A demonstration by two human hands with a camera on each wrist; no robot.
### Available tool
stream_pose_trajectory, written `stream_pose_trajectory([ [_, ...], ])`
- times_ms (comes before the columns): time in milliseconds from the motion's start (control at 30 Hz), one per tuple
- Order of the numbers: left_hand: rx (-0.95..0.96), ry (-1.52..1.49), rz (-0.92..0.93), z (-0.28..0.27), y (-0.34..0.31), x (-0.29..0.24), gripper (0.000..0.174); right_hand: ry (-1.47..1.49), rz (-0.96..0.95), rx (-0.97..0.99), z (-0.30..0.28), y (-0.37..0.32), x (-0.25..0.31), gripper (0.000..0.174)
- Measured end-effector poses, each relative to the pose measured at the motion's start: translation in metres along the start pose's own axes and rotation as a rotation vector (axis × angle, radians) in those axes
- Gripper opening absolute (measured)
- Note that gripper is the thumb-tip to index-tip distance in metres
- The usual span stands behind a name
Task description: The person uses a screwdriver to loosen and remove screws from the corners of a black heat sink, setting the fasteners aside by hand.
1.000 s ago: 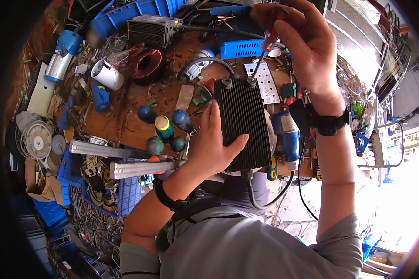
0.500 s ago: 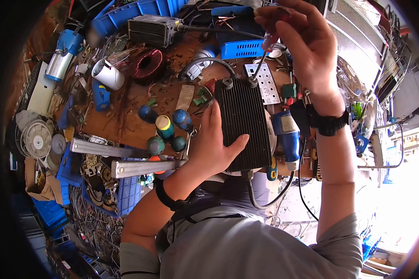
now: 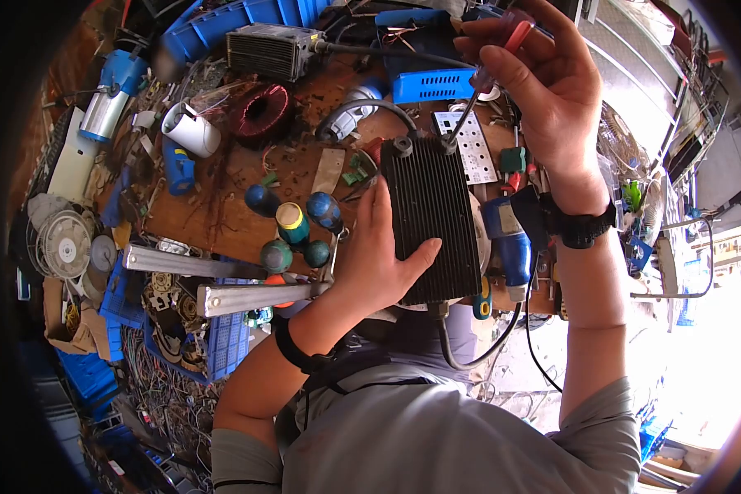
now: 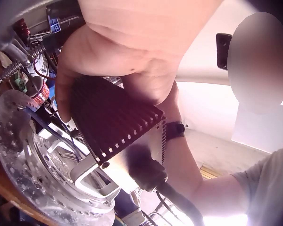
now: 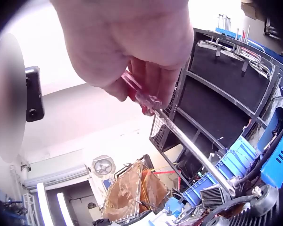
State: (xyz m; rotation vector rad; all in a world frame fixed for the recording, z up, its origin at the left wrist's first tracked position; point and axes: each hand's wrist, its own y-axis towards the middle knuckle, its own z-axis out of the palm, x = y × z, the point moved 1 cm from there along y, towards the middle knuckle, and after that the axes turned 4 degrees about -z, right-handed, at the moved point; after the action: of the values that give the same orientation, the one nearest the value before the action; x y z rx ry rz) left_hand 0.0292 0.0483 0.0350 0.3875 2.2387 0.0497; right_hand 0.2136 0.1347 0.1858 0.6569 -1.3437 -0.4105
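Note:
A black finned metal box [image 3: 432,247] stands over the front of the bench, a cable running from its near end. My left hand [image 3: 375,259] grips it, thumb across the fins and fingers along the left side. In the left wrist view the box's [image 4: 115,125] fins and end plate show beneath that hand. My right hand [image 3: 556,103] holds a screwdriver [image 3: 514,37] by its clear red handle. Its shaft slants down to the fitting [image 3: 449,144] at the box's far right corner. The right wrist view shows the long steel shaft [image 5: 193,148] below the curled fingers.
Several screwdriver handles [image 3: 292,224] stand upright left of the box. Beyond lie a copper-wound ring [image 3: 261,115], another finned box [image 3: 272,53] and a blue basket [image 3: 432,86]. A perforated plate [image 3: 473,152] and a blue plug [image 3: 512,251] sit on the right.
My right hand has shifted slightly to the right, and the screwdriver's handle has turned and leans further right. The left hand and box stay nearly where they were.

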Motion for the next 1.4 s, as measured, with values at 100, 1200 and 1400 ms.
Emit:
stream_pose_trajectory([
  [100, 0.008, -0.012, -0.007, 0.002, 0.001, 0.001, 0.104, -0.137, -0.133, -0.063, -0.004, -0.002, 0.013, 0.049],
  [1200, -0.043, -0.127, 0.021, 0.004, 0.0, 0.005, 0.096, -1.13, 0.966, 0.61, -0.183, -0.142, 0.035, 0.032],
  [1400, -0.033, -0.228, 0.009, 0.005, 0.002, 0.003, 0.087, -1.284, 0.631, 0.773, -0.191, -0.173, 0.0, 0.027],
])
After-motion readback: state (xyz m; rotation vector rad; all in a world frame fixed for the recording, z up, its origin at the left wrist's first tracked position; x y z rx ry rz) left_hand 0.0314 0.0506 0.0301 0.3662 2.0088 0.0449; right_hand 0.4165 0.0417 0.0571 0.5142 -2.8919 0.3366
